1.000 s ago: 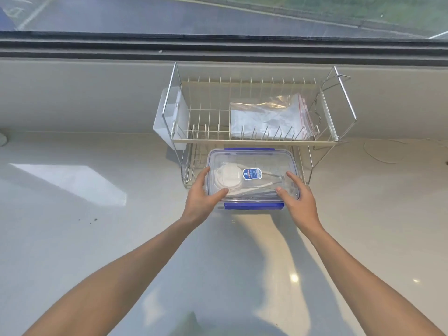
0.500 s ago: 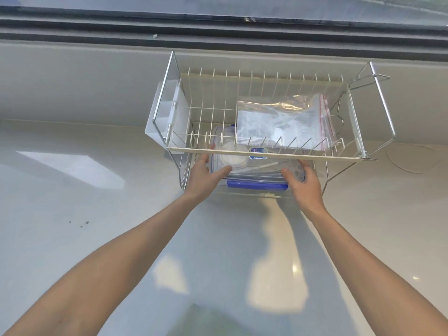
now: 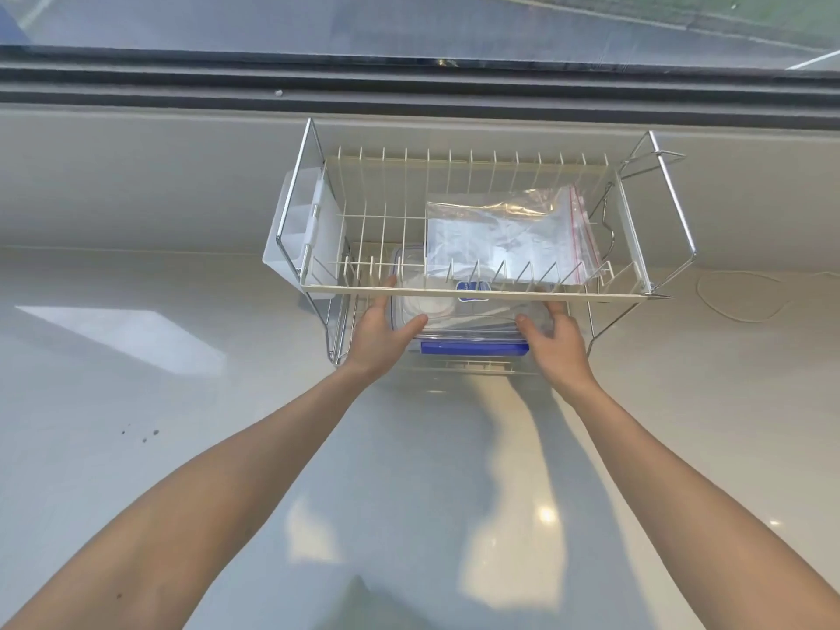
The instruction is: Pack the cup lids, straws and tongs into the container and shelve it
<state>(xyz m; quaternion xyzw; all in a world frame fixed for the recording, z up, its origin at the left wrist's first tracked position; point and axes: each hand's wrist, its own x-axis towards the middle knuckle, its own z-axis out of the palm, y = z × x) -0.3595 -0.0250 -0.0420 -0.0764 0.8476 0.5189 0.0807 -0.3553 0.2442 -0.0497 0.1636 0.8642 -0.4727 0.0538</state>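
You will find only 1 marking: a small blue label (image 3: 472, 292) on the clear lid of the container (image 3: 459, 327), partly hidden behind the front rail of the rack's upper tier (image 3: 477, 294). Its white print is too small and too obscured to read. No other text, brand, number or sign is legible anywhere in view.

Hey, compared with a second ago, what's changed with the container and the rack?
The container has been pushed away from the person, from in front of the rack to mostly under its upper tier, on the lower level. The left hand and right hand still grip its near corners. The zip bag on the upper tier stayed put.
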